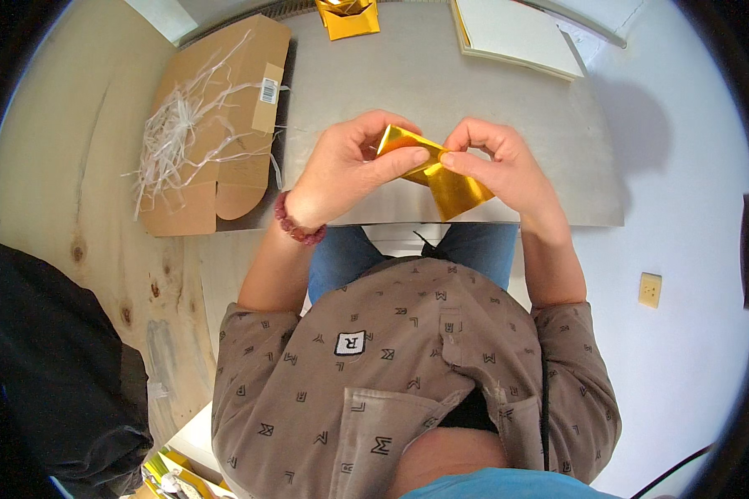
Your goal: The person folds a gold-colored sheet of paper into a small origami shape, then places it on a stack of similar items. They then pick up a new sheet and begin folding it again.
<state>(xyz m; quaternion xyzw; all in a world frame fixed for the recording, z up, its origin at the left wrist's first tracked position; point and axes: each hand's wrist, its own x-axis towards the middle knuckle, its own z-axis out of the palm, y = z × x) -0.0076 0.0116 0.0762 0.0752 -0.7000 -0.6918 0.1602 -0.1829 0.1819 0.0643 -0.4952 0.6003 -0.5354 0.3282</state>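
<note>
A sheet of shiny gold foil paper (459, 191), partly folded, is held up over the near edge of the table. My left hand (364, 158) pinches its upper left part, thumb on the front and fingers behind. With thumb and forefinger, my right hand (495, 160) grips the paper near its middle, close to the left thumb. One flap hangs down below the right thumb. Fingers hide part of the folds. At the far edge of the table lie folded gold paper pieces (351, 22), apart from both hands.
On the left of the grey table (374, 79) stands a cardboard box (245, 166) with white shredded strips (175, 129) over it. A stack of white sheets (516, 37) lies at the far right. A wooden wall (66, 166) is at left, and a wall outlet (650, 289) at right.
</note>
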